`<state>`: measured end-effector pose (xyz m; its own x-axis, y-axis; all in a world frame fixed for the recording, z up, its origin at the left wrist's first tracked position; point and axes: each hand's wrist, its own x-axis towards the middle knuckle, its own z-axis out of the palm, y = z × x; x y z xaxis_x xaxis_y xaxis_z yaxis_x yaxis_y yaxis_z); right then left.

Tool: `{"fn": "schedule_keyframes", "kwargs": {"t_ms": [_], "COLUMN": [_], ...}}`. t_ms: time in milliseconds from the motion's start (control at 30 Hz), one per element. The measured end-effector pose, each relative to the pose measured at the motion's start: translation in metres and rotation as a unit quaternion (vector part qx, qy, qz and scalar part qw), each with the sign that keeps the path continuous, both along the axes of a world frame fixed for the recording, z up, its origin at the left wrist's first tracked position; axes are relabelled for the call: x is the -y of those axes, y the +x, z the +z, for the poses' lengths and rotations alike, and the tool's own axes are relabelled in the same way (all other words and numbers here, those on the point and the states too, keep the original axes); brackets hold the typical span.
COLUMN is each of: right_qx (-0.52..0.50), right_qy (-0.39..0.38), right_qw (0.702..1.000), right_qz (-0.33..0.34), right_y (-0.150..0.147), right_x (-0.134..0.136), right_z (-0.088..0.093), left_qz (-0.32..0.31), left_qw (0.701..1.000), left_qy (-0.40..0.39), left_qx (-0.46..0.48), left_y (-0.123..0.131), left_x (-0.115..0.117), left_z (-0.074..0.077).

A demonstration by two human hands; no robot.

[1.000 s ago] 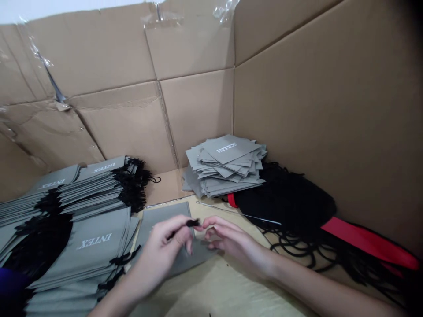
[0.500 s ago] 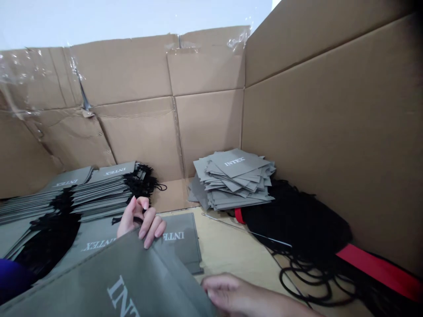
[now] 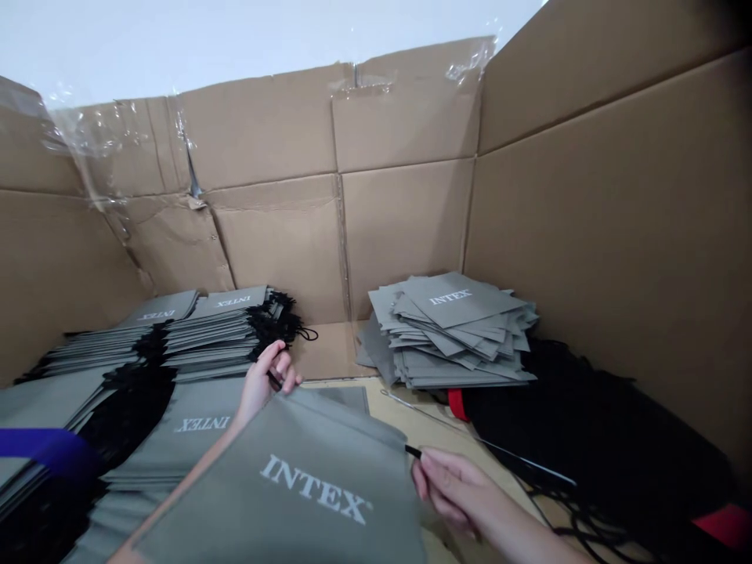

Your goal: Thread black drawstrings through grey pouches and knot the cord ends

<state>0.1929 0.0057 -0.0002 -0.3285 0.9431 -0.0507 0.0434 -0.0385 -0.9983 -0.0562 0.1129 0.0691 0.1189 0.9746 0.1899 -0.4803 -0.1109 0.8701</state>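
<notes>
From the right grip [image 3: 452, 486], a metal rod [image 3: 517, 456] lies across the way at 1 o'clock on the surface [image 3: 411, 427] — black cord bags [image 3: 587, 415] block 2 o'clock. A held gray bag [image 3: 282, 489] fills the space to 9 o'clock. From the left grip [image 3: 267, 376], stacked bags [image 3: 205, 337] crowd 9 to 11 o'clock — a gap of cardboard floor [image 3: 329, 352] opens at 1 o'clock, before the INTEX pile [image 3: 452, 333].

Taped cardboard panels [image 3: 405, 235] stand upright before a plain white wall [image 3: 235, 39].
</notes>
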Motion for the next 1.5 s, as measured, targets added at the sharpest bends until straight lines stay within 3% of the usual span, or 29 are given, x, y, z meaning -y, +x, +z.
{"fn": "schedule_keyframes", "kwargs": {"t_ms": [100,233,400,500,533,567,600,700,800,967,1200,1367,1500], "right_qx": [0.044,0.09,0.175,0.225,0.239,0.249,0.256,0.261,0.254,0.181,0.159,0.147,0.115], "right_qy": [0.016,0.04,0.098,0.139,0.153,0.166,0.177,0.209,0.222,0.197,0.186,0.193,0.179], "right_qw": [0.998,0.991,0.978,0.964,0.959,0.954,0.95,0.942,0.941,0.96,0.967,0.966,0.969], "right_qz": [-0.03,-0.093,-0.06,-0.026,-0.016,-0.008,-0.004,0.002,-0.004,-0.086,-0.068,-0.091,-0.126], "right_y": [0.013,0.026,0.027,0.019,0.016,0.014,0.012,0.009,0.011,0.015,0.017,0.021,0.021], "right_x": [-0.014,-0.025,-0.019,-0.01,-0.008,-0.006,-0.004,0.0,-0.001,-0.004,0.0,0.001,-0.001], "right_z": [-0.001,-0.001,0.006,0.01,0.011,0.012,0.013,0.014,0.014,0.014,0.014,0.013,0.013], "left_qz": [0.015,0.038,0.005,0.027,0.023,-0.03,-0.097,-0.201,-0.201,-0.194,-0.184,-0.193,-0.244], "left_qw": [1.0,0.991,0.946,0.885,0.82,0.754,0.71,0.665,0.674,0.702,0.736,0.782,0.826], "left_qy": [0.009,0.019,0.008,0.082,0.18,0.272,0.34,0.4,0.371,0.299,0.268,0.216,0.179], "left_qx": [-0.025,-0.128,-0.323,-0.458,-0.542,-0.596,-0.609,-0.598,-0.607,-0.617,-0.594,-0.552,-0.476], "left_y": [-0.003,-0.013,-0.019,0.0,0.01,0.02,0.031,0.055,0.061,0.054,0.054,0.053,0.054], "left_x": [-0.004,-0.009,-0.012,0.01,0.021,0.032,0.044,0.066,0.071,0.066,0.063,0.06,0.061], "left_z": [-0.001,-0.002,-0.007,-0.01,-0.011,-0.013,-0.014,-0.021,-0.025,-0.024,-0.023,-0.023,-0.023]}}
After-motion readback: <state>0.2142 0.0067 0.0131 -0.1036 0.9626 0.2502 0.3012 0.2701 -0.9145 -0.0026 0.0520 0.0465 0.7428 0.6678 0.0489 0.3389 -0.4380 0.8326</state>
